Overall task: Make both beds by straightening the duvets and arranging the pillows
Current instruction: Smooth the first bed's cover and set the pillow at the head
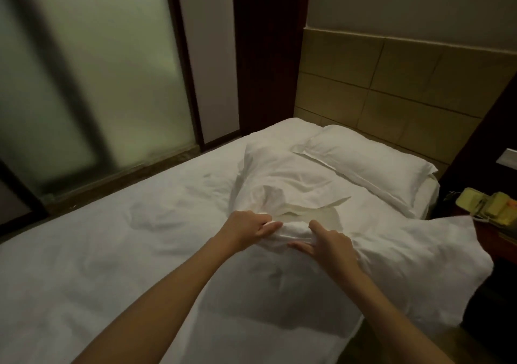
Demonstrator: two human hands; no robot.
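Both forearms reach from 6 o'clock; left hand (247, 230) and right hand (326, 240) each pinch a bunched fold of the white, creased duvet (279, 274) mid-bed. At 2 o'clock a plump rectangular pillow (363, 159) lies against the tan panelled headboard (391, 78).

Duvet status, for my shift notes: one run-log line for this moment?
left hand: grips duvet edge | right hand: grips same fold | pillow: at headboard
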